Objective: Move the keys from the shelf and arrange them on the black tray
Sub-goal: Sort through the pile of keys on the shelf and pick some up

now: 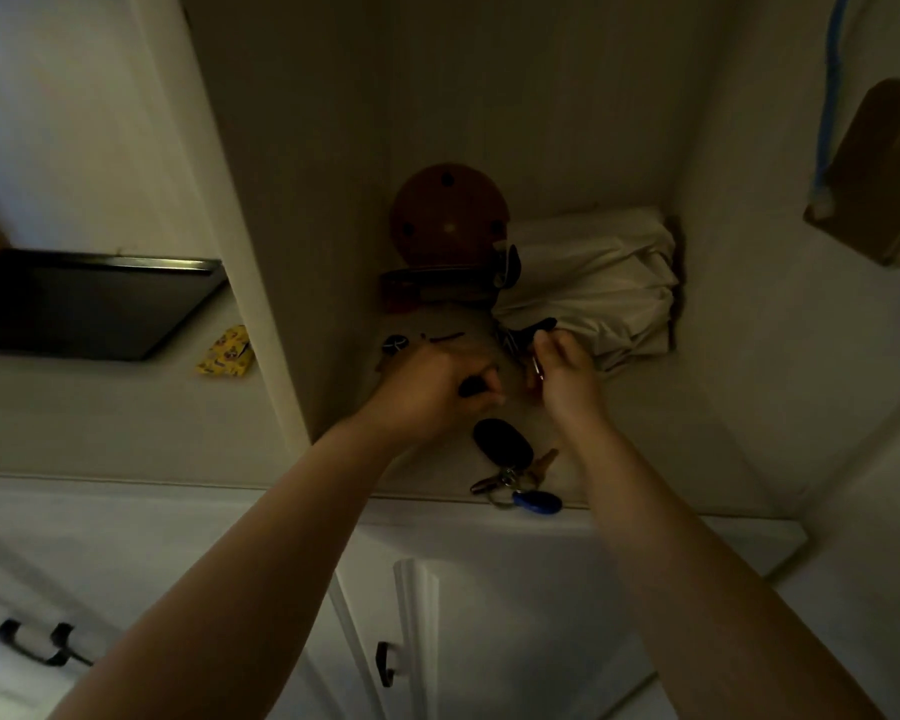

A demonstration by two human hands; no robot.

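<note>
On the shelf (567, 449), both hands (427, 392) (562, 371) seem closed around keys (528, 350); black tray (89, 304) bare.

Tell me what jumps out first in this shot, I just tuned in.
Both hands, left and right, are closed on small dark items deep in the shelf niche. A key bunch with a black fob and blue tag lies at the shelf's front edge. The black tray sits far left.
</note>
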